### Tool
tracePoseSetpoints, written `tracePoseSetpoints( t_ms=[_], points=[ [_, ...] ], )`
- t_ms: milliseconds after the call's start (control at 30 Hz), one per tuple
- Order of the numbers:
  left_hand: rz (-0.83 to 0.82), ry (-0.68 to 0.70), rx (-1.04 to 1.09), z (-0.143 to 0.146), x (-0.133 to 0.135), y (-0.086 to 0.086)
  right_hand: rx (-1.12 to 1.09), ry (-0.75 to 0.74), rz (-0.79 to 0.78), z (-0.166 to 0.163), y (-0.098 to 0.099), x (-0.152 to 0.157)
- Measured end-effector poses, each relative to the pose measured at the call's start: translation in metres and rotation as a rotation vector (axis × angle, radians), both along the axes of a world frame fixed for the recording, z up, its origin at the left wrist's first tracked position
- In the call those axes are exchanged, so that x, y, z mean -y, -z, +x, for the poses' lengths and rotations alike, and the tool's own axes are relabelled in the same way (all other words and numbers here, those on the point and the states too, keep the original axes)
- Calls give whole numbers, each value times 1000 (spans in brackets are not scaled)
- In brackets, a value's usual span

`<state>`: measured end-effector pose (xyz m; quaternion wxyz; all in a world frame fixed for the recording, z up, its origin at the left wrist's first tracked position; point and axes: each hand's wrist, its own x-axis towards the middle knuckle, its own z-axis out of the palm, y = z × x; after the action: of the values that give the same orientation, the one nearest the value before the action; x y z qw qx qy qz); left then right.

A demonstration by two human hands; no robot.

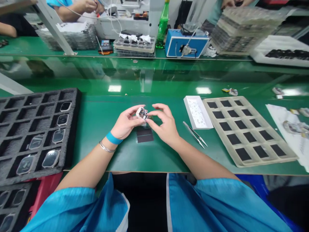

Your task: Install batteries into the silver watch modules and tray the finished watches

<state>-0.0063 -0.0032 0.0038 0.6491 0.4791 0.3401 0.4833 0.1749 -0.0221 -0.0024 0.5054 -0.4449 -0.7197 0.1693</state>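
White device (142, 113) pinched btw L hand (125, 122) & R hand (164, 124) fingers, held up off green worktop (130, 158) so face stays uncovered, black pad (145, 135) just below, tweezers (194, 134) nearby.

Wht/blk module (142, 113), grn mat (125, 161)

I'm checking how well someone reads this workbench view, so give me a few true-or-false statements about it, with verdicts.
1. The left hand wears a blue wristband and a silver bangle. True.
2. The right hand touches the small electronic device in the left hand's fingers. True.
3. The tweezers lie left of the hands. False: they lie to the right, below a white box.
4. The black foam tray lies right of the hands. False: it lies to their left, holding glass-fronted parts.
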Motion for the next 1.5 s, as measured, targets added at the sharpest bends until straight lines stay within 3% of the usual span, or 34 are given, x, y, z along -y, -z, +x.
tracePoseSetpoints(
  t_ms=[200,467,1300,1500],
  points=[
    [233,-83,-104,5,3,0,119,2,159,-2,-4,4],
    [332,-167,-186,7,9,-5,130,-85,209,1,-3,3],
    [240,-201,-222,11,12,2,188,-94,168,1,3,0],
    [198,-179,-127,9,7,6,126,-17,156,13,-18,-7]
  ],
)
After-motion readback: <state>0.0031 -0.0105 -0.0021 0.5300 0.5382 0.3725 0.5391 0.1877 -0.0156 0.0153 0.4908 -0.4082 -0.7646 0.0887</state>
